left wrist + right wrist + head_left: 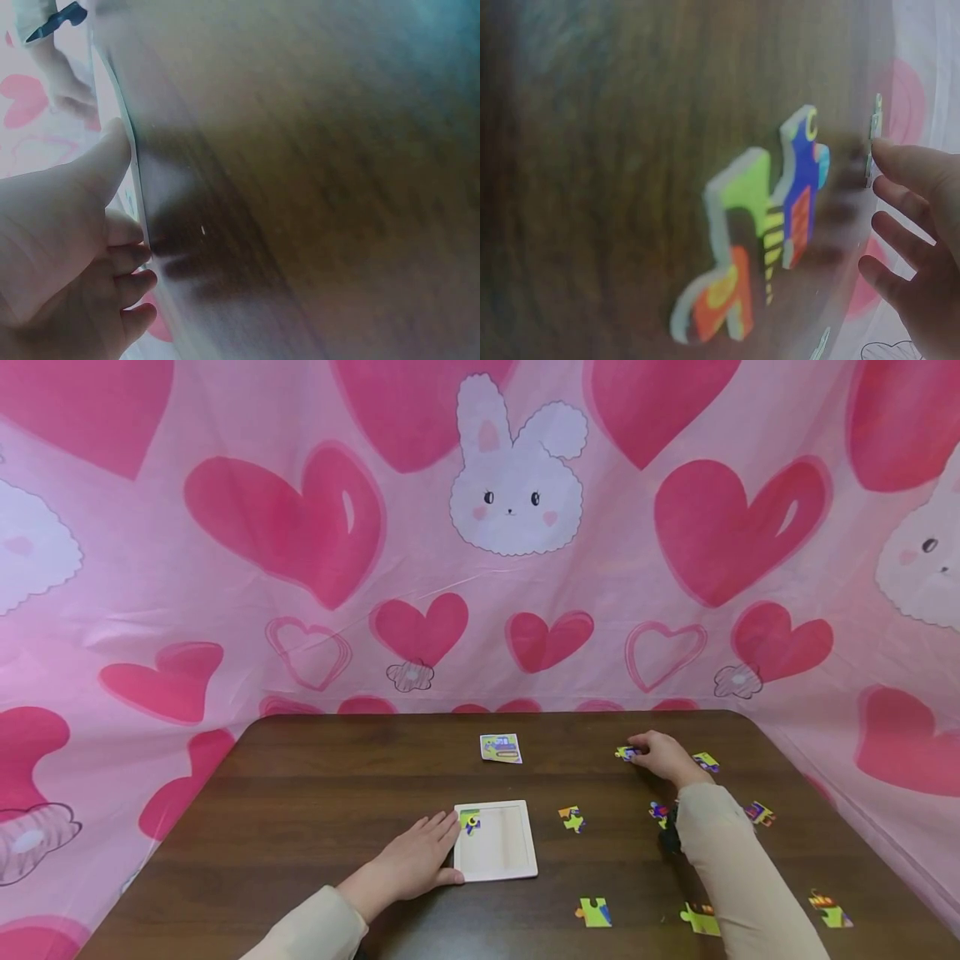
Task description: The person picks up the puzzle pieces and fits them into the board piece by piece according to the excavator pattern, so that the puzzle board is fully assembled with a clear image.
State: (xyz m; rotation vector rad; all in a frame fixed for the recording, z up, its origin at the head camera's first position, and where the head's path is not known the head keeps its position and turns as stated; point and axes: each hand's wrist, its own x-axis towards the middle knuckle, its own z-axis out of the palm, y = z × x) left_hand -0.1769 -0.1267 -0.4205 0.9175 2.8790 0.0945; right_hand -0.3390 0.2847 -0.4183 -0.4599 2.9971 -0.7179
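Observation:
My left hand (418, 860) rests against the left side of a white square puzzle tray (495, 878), its fingers stretched along the edge and its thumb at the lower left corner. Inside the tray's upper left corner lies one green puzzle piece (470, 821) with a yellow and black spot. In the left wrist view, the thumb (114, 154) touches the tray's thin edge. Far to the right, my right hand (663, 756) pinches a yellow-green and blue puzzle piece (624, 752) at the tabletop. The right wrist view shows that piece (874, 133) edge-on at the thumb tip.
Several loose puzzle pieces lie on the right half of the brown table (337, 777), among them an orange and green piece (573, 818) and a green piece (595, 912). A small picture card (501, 748) lies behind the tray. A pink curtain (420, 568) hangs behind the table.

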